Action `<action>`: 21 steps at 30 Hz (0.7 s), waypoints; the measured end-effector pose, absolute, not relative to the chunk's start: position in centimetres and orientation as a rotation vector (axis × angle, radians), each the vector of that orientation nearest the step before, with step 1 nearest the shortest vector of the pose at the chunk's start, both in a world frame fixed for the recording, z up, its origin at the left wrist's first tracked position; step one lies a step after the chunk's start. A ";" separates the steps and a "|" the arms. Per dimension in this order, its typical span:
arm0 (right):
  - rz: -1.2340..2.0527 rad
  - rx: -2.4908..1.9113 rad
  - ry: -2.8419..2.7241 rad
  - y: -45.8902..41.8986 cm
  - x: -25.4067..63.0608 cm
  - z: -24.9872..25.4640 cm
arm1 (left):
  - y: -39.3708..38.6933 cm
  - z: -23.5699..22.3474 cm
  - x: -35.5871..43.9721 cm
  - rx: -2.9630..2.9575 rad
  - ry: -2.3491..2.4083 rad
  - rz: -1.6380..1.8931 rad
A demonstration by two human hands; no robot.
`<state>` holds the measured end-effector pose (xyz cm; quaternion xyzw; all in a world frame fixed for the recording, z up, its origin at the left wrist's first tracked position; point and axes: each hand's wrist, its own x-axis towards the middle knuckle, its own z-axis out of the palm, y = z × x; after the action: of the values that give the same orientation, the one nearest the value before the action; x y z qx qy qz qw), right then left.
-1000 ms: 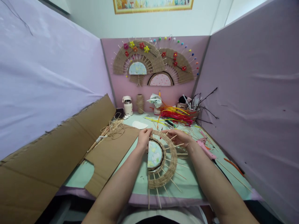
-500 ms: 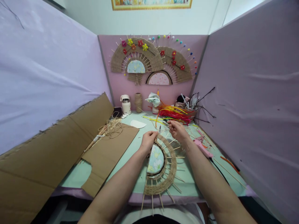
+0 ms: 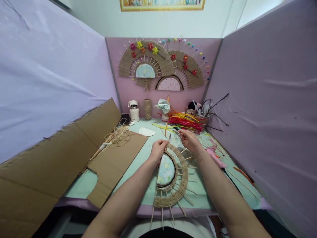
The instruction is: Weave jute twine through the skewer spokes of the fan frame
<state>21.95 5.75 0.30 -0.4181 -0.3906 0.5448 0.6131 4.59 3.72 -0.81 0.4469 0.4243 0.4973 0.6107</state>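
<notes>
A half-round woven fan (image 3: 183,175) of brown twine on thin wooden sticks stands turned on its side in front of me. At its straight edge is a half-circle of blue-green flowered cloth (image 3: 165,170) with a dark rim. My left hand (image 3: 158,150) pinches the fan's far end, thumb and fingers closed on it. Just beyond those fingertips a small pointed tip (image 3: 169,137) sticks up. My right hand (image 3: 190,140) is raised to the right of the fan's far end, fingers pressed together; what they hold is too small to make out.
Cardboard (image 3: 119,162) lies left, with a bundle of sticks and twine (image 3: 112,140) on it. Behind are a thermos (image 3: 134,111), a twine spool (image 3: 147,109) and bright pipe cleaners (image 3: 185,121). A pink glue gun (image 3: 215,157) lies right. Finished fans (image 3: 146,56) hang on the back panel.
The whole view has shifted very slightly. Both hands and the fan keep nearly the same places relative to each other.
</notes>
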 end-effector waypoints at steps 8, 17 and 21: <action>1.249 -0.937 -0.954 6.1 22.2 -0.2 | 3.8 -0.6 4.6 0.956 0.953 1.164; 1.480 -0.998 -1.035 6.1 22.3 -0.6 | 4.0 -0.2 4.2 0.919 0.840 1.263; 1.647 -1.003 -1.151 5.3 22.2 -0.3 | 4.1 0.0 4.0 0.857 0.812 1.346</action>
<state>22.20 5.27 -0.30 -0.4027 -0.4619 0.6610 0.4330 4.04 4.12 -0.05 0.3734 0.3537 0.5867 0.6254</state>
